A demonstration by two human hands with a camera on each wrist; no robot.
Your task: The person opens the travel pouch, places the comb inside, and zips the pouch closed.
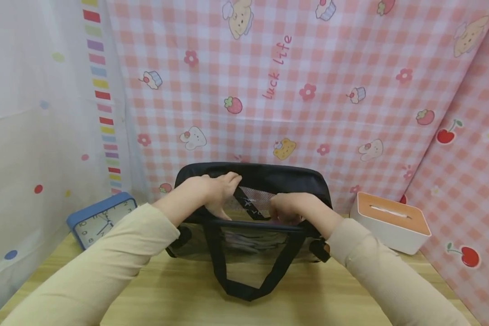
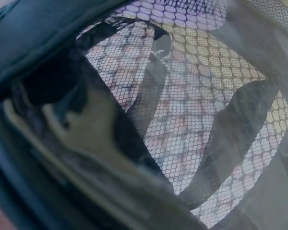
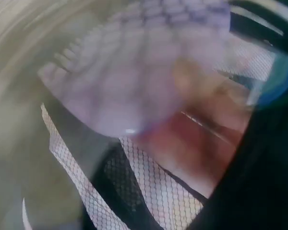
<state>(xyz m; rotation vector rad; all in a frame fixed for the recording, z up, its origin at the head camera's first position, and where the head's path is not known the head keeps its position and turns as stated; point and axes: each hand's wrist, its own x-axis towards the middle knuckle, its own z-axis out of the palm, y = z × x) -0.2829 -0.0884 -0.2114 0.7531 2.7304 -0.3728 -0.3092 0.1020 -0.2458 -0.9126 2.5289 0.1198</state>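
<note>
A black bag [image 1: 250,170] with clear front and mesh panels stands on the table, its top unzipped. My left hand [image 1: 218,192] is over the left part of the opening, fingers spread and thumb at the front rim, holding nothing visible. My right hand [image 1: 291,206] reaches down into the right part. In the right wrist view, its thumb and fingers [image 3: 197,100] pinch a flat purple thing [image 3: 134,81] with a rounded edge and short teeth along one side, blurred. The left wrist view shows the bag's mesh [image 2: 182,115] and a purple patch [image 2: 182,12] behind it.
A blue-framed clock [image 1: 102,219] leans at the left of the table [image 1: 175,294]. To the right is a white tissue box [image 1: 391,226] with an orange top. The bag's black handle [image 1: 248,290] hangs down in front. Patterned cloth [image 1: 330,59] walls the back and sides.
</note>
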